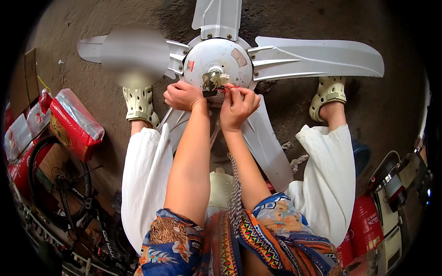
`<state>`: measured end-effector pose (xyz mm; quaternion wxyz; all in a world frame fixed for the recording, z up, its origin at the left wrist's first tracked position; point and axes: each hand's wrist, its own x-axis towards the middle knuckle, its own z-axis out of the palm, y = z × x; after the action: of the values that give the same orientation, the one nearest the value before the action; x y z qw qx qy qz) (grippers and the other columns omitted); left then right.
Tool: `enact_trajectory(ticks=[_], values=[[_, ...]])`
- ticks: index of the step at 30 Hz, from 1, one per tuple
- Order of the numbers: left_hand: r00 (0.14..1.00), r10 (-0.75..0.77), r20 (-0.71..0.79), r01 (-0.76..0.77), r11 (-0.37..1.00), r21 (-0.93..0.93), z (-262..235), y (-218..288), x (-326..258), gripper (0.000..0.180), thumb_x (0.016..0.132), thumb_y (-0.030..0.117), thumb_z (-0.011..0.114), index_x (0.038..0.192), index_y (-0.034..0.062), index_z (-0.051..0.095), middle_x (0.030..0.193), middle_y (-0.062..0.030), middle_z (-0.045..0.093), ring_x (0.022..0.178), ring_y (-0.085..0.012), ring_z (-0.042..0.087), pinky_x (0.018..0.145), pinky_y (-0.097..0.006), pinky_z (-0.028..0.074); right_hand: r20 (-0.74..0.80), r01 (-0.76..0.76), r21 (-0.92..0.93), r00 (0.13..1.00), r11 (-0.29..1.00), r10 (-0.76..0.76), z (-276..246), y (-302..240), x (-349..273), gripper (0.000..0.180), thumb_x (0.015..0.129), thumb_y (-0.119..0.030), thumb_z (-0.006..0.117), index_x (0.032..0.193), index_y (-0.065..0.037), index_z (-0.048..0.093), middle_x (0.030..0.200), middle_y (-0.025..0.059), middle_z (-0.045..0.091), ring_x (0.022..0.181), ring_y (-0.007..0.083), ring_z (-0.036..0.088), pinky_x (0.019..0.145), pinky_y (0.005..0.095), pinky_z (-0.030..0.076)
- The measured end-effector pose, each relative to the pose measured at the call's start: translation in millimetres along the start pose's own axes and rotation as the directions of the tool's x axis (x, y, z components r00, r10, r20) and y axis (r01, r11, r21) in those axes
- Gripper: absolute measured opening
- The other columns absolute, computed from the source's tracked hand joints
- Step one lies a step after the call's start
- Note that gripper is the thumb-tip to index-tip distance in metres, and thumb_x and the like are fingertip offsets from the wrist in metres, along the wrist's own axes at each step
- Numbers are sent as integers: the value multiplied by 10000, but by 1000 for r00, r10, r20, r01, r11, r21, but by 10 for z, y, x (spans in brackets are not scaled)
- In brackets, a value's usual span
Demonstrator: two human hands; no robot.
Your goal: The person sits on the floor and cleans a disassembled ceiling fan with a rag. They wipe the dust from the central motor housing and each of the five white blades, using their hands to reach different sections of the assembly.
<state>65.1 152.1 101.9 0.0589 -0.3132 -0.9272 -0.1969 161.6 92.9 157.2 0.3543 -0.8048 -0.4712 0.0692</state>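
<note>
A white ceiling fan lies in front of me, its round motor housing (218,53) in the middle with several pale blades (317,57) spreading from it. A metal bracket (212,81) with a small pale part stands on the housing's near side. Beside the bracket's left, my left hand (185,95) is closed with its fingers curled; what they hold, if anything, is hidden. To the right of the bracket my right hand (238,108) pinches a thin red wire (234,86) close to the housing. Both forearms reach over the nearer blades.
My feet in pale clogs (139,103) stand either side of the fan on dark ground. At left are red packages (76,124) and a bicycle wheel (34,170). Red containers (366,221) and a blue basin (361,156) are at right. A blurred patch covers part of the left blade.
</note>
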Motion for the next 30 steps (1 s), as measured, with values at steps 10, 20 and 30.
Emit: enact_trajectory(ticks=[10,20,30], values=[[1000,-2,28,1,999,32,-29,66,-27,215,820,224,529,757,31,599,838,-151,581,834,-373,525,766,-492,423,-48,47,34,998,998,-45,83,14,343,173,762,-181,735,933,-192,755,884,10,535,888,249,488,816,388,372],[999,-23,31,23,1000,-12,-51,110,-16,199,813,199,532,728,26,583,828,-156,582,840,-380,531,778,-501,424,82,219,94,970,971,-227,246,88,801,151,805,-190,682,932,-229,753,888,18,546,902,262,502,831,392,393],[998,-52,28,52,998,-25,-107,32,-2,199,806,198,527,729,22,577,833,-151,576,848,-375,523,779,-496,417,-7,94,29,996,995,-93,-110,172,8,228,749,-52,775,941,-174,775,809,1,543,827,226,487,780,359,382]])
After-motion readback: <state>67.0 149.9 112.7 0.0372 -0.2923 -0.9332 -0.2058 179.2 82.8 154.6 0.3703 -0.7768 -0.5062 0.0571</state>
